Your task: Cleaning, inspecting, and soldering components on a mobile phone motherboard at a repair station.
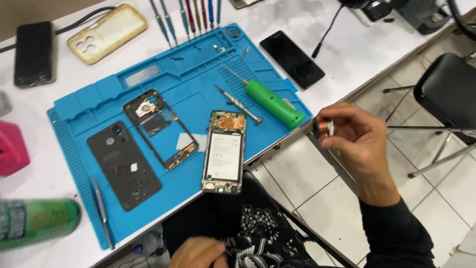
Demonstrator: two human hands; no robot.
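Right hand [359, 141] held off the tabletop [347, 54] edge, fingers [331, 115] pinched on a small copper-coloured part [324, 128]; left hand [198, 253] low at lap, grip unclear; judgement: hold the pinch light and work above the blue mat [193, 99].

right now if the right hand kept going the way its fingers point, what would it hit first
Probably the green-handled tool at the blue mat's near edge. The right hand, pinching a small part, points left toward it; depth is unclear.

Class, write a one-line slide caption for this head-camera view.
Opened phone on a blue repair mat; right hand pinches a small coppery part beside it.
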